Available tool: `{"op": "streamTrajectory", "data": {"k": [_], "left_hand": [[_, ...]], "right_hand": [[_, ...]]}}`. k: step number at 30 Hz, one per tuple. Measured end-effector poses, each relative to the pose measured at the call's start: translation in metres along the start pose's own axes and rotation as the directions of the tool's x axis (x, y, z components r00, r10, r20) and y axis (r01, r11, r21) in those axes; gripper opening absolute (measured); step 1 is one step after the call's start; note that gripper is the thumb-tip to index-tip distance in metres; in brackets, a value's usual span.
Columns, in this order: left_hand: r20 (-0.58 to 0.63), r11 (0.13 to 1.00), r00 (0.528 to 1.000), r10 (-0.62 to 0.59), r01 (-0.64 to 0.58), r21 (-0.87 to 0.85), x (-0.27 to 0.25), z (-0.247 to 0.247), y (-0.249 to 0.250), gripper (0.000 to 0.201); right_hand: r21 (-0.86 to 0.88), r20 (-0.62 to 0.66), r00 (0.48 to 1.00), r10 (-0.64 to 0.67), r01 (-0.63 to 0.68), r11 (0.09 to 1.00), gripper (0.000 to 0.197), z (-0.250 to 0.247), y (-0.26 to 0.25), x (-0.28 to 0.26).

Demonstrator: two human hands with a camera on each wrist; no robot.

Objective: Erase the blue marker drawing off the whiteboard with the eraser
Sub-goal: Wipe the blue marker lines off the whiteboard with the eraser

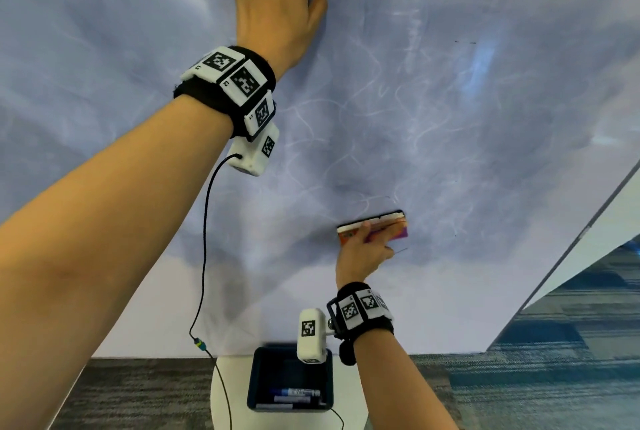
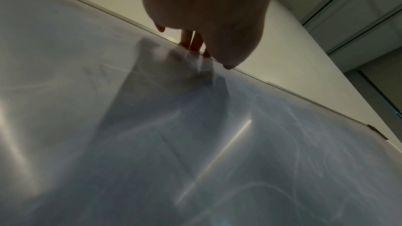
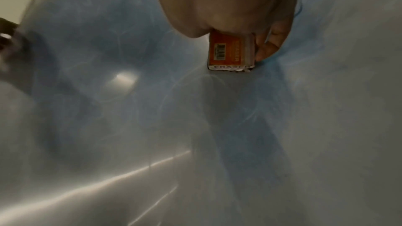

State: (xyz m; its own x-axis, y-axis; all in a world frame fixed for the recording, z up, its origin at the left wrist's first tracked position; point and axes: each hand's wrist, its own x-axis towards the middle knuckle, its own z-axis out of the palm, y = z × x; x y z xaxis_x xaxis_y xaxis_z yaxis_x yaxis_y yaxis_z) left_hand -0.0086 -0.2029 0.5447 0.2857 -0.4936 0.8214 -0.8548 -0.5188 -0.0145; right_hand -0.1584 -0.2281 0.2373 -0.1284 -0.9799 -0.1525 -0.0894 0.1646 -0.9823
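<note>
The whiteboard (image 1: 485, 118) fills the head view, its middle covered with a bluish smear and faint pale swirls; a few dark specks sit near the top. My right hand (image 1: 363, 249) grips an orange eraser (image 1: 375, 227) and holds it flat against the board's lower middle. The right wrist view shows the eraser (image 3: 228, 52) with its barcode label pinched between thumb and fingers (image 3: 267, 49). My left hand (image 1: 277, 3) presses flat on the board near the top edge, fingers straight. In the left wrist view the fingertips (image 2: 191, 42) reach the frame (image 2: 304, 99).
Below the board a dark blue bin (image 1: 291, 377) with blue markers (image 1: 298, 393) stands on a white round table (image 1: 349, 402). A black cable (image 1: 204, 256) hangs from my left wrist. Grey and blue carpet (image 1: 554, 377) lies to the right.
</note>
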Motion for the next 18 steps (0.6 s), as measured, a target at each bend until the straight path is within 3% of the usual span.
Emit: {"op": "streamTrajectory", "data": {"k": [3,7,11,13,16,18], "left_hand": [[0.024,1.000,1.000,0.014,-0.015,0.015,-0.001,-0.002,-0.002,0.052],[0.032,1.000,0.999,0.015,-0.015,0.008,0.000,-0.005,0.001,0.051],[0.043,1.000,0.999,0.025,-0.025,0.003,0.000,-0.007,0.000,0.049],[0.050,1.000,0.999,0.019,-0.020,0.009,0.000,-0.006,0.000,0.049],[0.047,1.000,0.999,0.007,-0.007,0.008,0.000,-0.005,0.001,0.048],[0.045,1.000,0.999,0.004,-0.005,0.008,0.000,-0.004,0.000,0.048]], "right_hand": [[-0.022,-0.033,0.998,0.045,-0.046,0.999,0.065,-0.006,0.010,0.008],[-0.001,-0.070,0.962,0.263,-0.263,0.965,0.061,-0.028,0.028,0.011],[0.009,-0.084,0.946,0.313,-0.313,0.950,0.060,-0.035,0.041,0.009],[0.037,-0.078,0.951,0.299,-0.297,0.954,0.059,-0.031,0.034,0.006],[0.057,-0.053,0.988,0.143,-0.140,0.989,0.060,-0.023,0.015,0.008],[0.056,-0.044,0.994,0.103,-0.100,0.993,0.061,-0.020,0.002,0.016]]}}
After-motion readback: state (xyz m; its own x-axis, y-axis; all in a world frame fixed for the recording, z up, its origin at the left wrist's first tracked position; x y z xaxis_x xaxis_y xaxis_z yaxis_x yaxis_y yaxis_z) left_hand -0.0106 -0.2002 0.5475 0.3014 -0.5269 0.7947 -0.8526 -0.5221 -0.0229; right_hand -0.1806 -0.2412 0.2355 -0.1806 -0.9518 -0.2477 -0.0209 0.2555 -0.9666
